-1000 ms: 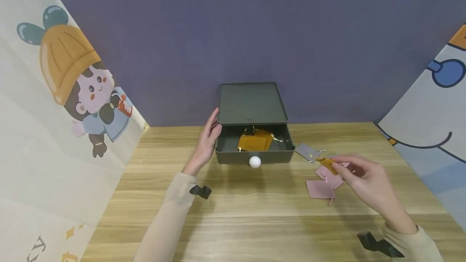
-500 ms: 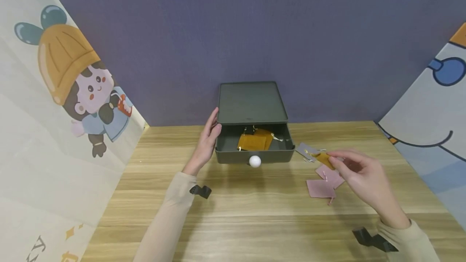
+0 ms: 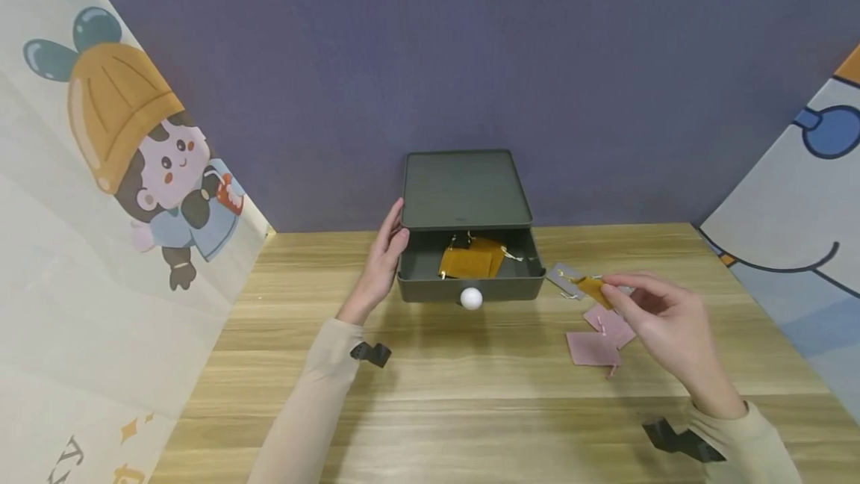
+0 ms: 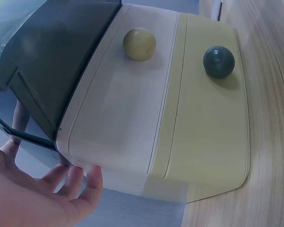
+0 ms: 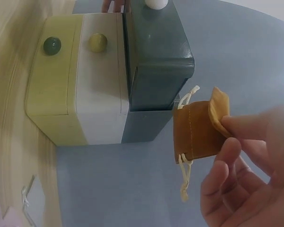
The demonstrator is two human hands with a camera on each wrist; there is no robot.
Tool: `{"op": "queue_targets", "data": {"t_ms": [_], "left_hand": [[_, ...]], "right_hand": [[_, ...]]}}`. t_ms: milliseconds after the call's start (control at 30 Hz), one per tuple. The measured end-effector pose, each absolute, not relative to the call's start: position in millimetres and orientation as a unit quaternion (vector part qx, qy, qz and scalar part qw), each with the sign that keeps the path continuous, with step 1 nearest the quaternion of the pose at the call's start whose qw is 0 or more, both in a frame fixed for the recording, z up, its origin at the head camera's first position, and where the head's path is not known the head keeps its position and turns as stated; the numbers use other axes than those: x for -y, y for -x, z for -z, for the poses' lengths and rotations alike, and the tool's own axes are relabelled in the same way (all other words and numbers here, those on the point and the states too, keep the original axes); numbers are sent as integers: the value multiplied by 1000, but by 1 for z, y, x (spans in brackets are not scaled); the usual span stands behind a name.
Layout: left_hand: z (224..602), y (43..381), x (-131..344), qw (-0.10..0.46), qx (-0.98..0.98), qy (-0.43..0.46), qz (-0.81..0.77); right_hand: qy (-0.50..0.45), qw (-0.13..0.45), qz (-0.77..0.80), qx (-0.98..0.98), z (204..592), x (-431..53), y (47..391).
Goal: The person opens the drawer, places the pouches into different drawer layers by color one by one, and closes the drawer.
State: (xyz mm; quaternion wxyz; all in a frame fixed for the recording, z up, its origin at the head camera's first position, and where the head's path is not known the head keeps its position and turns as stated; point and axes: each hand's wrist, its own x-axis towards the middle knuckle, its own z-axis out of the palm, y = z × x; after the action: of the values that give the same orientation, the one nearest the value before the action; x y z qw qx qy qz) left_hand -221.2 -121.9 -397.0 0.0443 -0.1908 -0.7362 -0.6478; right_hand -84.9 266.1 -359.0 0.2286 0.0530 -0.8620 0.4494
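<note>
Between thumb and fingers, my right hand (image 3: pixel 668 327) pinches a mustard drawstring pouch (image 5: pixel 196 127) with cream cords, held up off the table to the right of a small drawer unit (image 3: pixel 466 189). Its top drawer (image 3: pixel 430 290), dark green with a white knob (image 3: pixel 472 299), is pulled out. Inside lie several mustard pouches (image 3: pixel 468 263). Against the unit's left side rests my left hand (image 3: pixel 378 267), fingers extended along it; the left wrist view shows fingertips at the white middle drawer (image 4: pixel 118 109).
Below the white drawer is a yellow one (image 4: pixel 208 127) with a dark green knob (image 4: pixel 218 62); both are closed. On the wooden table (image 3: pixel 430 402), right of the unit, lie a grey pouch (image 3: pixel 563 275) and pink pouches (image 3: pixel 593 349). A purple-blue wall (image 3: pixel 457 58) stands behind.
My right hand has moved slightly left and away from me with the mustard pouch, which now overlaps the grey pouch's right end in the head view. The left hand stays put.
</note>
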Motion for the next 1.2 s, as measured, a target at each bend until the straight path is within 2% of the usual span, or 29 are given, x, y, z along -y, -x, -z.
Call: {"op": "queue_targets", "data": {"t_ms": [467, 1200], "left_hand": [[399, 223, 125, 42, 739, 190, 645], [401, 223, 125, 36, 740, 188, 644]], "right_hand": [[-72, 270, -471, 837, 348, -257, 90], [-138, 275, -477, 823, 329, -229, 100]]}}
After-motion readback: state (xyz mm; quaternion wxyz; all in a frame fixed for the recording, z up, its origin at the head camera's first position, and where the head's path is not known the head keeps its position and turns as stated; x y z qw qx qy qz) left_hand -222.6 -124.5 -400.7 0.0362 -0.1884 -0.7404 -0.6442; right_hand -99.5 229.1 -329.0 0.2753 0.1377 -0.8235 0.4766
